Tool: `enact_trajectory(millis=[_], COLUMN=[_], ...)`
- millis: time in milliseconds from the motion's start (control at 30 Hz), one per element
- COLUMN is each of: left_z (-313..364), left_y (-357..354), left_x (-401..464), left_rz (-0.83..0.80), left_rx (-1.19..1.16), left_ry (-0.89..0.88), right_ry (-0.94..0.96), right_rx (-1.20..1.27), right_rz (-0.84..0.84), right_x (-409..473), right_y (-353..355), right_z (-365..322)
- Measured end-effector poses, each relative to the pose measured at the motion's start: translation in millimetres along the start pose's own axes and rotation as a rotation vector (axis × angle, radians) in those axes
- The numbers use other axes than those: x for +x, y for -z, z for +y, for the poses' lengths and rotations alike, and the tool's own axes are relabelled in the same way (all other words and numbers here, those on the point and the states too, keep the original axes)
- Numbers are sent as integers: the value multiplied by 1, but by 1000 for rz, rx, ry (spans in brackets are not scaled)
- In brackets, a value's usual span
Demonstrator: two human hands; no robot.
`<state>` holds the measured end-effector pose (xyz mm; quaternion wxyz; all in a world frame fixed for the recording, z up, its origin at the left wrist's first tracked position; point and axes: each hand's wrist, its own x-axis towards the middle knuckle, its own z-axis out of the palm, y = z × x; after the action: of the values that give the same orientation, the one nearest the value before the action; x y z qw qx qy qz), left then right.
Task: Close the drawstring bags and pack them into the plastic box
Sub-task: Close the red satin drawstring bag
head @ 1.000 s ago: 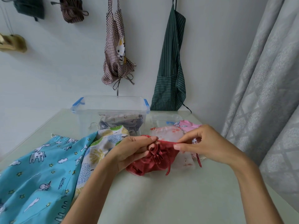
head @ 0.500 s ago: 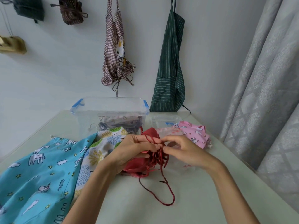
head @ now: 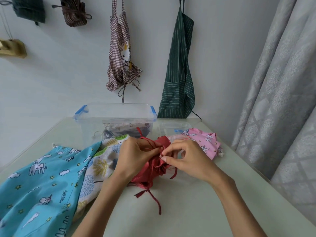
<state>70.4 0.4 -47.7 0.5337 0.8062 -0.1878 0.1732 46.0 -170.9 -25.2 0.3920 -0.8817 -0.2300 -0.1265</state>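
A small red drawstring bag (head: 150, 170) lies gathered on the table between my hands. My left hand (head: 136, 156) grips its bunched neck and a loop of the red cord. My right hand (head: 184, 159) pinches the cord at the neck with thumb and forefinger. Loose red cord ends (head: 153, 197) trail toward me on the table. Behind stands the clear plastic box (head: 89, 124) with blue clips, with some bags inside. A blue unicorn bag (head: 39, 182), a leaf-print bag (head: 100, 165) and a pink bag (head: 203, 139) lie around.
The box's clear lid (head: 174, 125) lies flat to the right of the box. Aprons (head: 177, 69) hang on the wall behind the table. A grey curtain (head: 280, 100) hangs along the table's right edge. Bare tabletop (head: 188, 211) stretches in front of the red bag.
The red bag's mouth went from held flat to gathered tight. The long cord loop has been drawn shorter, and both hands have come together at the neck.
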Motion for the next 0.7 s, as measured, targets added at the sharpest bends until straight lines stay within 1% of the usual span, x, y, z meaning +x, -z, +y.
enact_trajectory(millis=[67, 167, 267, 367, 433, 567, 633, 700], left_z=[-1, -3, -1, -1, -3, -6, -7, -8], left_y=[-3, -5, -7, -10, -11, -12, -12, -12], left_x=[-1, -2, -3, -3, -3, -1, 0, 0], left_rz=[42, 104, 107, 77, 61, 30, -8, -84], left_rx=[-38, -124, -186, -206, -185, -177, -186, -186], left_ry=[-8, -4, -25, -48, -64, -71, -69, -80], right_ry=[-49, -220, -345, -371, -371, -394, -422, -487], right_rx=[49, 210, 367, 518, 541, 537, 562, 588], right_rz=[-6, -41, -57, -122, -115, -29, -47, -86], right_x=[0, 1, 0, -2, -3, -2, -1, 2], right_y=[-1, 1, 2, 0, -2, -1, -1, -2], right_z=[2, 5, 5, 6, 8, 11, 9, 10])
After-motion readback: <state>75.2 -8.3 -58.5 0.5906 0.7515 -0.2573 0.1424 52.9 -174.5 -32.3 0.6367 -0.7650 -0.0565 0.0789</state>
